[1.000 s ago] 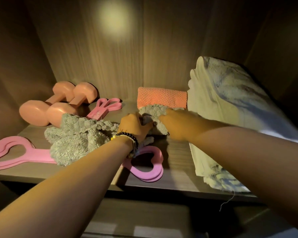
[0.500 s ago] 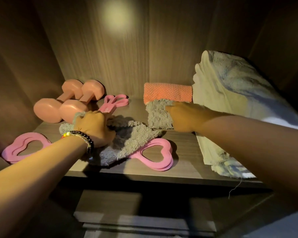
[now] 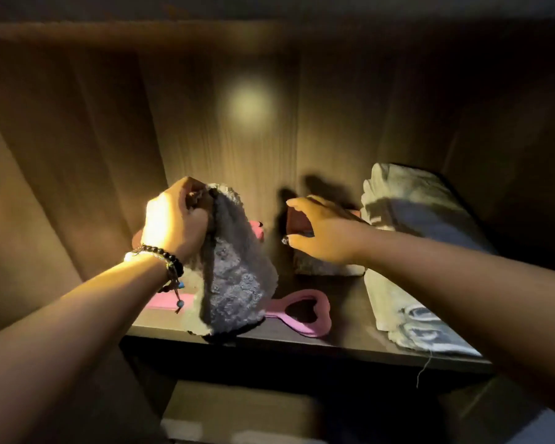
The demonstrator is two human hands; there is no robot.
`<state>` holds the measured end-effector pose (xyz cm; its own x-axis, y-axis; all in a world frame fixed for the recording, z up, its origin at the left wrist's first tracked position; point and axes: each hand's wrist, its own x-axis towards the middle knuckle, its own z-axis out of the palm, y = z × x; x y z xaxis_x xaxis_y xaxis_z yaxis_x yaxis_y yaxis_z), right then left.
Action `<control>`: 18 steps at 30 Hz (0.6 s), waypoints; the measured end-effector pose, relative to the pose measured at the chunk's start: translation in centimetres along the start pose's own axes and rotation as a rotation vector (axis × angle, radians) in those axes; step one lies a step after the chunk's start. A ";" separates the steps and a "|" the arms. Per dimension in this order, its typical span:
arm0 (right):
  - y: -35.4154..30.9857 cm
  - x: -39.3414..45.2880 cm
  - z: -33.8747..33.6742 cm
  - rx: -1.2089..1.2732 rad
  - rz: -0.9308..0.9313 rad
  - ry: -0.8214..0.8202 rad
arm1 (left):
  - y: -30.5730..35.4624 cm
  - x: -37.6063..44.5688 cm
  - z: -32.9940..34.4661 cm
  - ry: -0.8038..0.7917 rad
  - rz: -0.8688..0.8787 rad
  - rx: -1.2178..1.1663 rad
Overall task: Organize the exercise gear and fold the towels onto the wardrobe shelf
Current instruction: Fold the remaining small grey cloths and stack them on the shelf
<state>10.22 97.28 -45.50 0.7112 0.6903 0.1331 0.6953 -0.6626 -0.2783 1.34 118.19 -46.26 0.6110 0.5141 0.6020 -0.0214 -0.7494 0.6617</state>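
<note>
My left hand (image 3: 173, 222) grips a grey fluffy towel (image 3: 237, 277) by its top edge and holds it up, so it hangs down to the wardrobe shelf (image 3: 343, 334). My right hand (image 3: 321, 232) rests with spread fingers on a folded grey towel (image 3: 321, 267) further back; an orange towel behind it is mostly hidden by the hand. A pink heart-shaped handle (image 3: 305, 310) lies near the shelf's front edge, partly under the hanging towel. A second pink piece (image 3: 167, 302) shows beneath my left wrist. The dumbbells are hidden behind my left hand and the towel.
A bulky folded pale blanket (image 3: 410, 251) fills the right side of the shelf and overhangs its front edge, a loose thread dangling. Wooden walls close in at left, back and right. A lower shelf (image 3: 237, 411) lies below.
My left hand has lifted the grey towel off the shelf, from lying spread to hanging upright. My right hand stays on the folded grey towel. The view has tilted upward.
</note>
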 end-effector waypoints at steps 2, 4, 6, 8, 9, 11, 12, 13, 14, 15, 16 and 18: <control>-2.8 -1.0 -2.3 0.104 -0.069 0.065 | 2.3 -0.2 -2.4 0.019 0.122 -0.075; -5.4 -2.2 -4.2 0.212 -0.141 0.115 | 4.4 -0.4 -5.3 0.020 0.245 -0.001; -7.7 -3.7 -5.6 0.294 -0.203 0.125 | 6.3 -0.8 -8.2 -0.034 0.318 -0.005; -9.7 -5.4 -6.8 0.364 -0.269 0.145 | 8.4 -1.6 -10.5 -0.085 0.388 -0.021; -10.6 -6.2 -7.4 0.391 -0.304 0.159 | 9.3 -2.3 -11.6 -0.104 0.426 -0.019; -12.1 -7.6 -8.3 0.413 -0.341 0.164 | 10.7 -3.6 -13.4 -0.129 0.493 -0.015; -12.8 -8.4 -8.7 0.416 -0.341 0.156 | 11.3 -4.2 -14.3 -0.135 0.509 -0.019; -13.3 -9.1 -9.1 0.419 -0.337 0.144 | 11.7 -4.7 -15.1 -0.145 0.520 -0.026; -13.6 -9.9 -9.4 0.423 -0.331 0.128 | 12.1 -5.3 -15.8 -0.155 0.527 -0.030; -13.9 -10.8 -9.6 0.425 -0.323 0.108 | 12.4 -5.9 -16.4 -0.166 0.532 -0.028; -14.1 -11.6 -9.9 0.426 -0.317 0.090 | 12.7 -6.4 -17.0 -0.184 0.534 -0.025; -14.4 -13.5 -10.3 0.454 -0.322 0.075 | 12.9 -7.6 -17.8 -0.219 0.531 -0.015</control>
<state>-8.33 94.48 -33.55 0.4869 0.8038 0.3418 0.7762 -0.2187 -0.5914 -17.66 112.04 -34.31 0.6632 -0.0310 0.7478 -0.3802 -0.8746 0.3010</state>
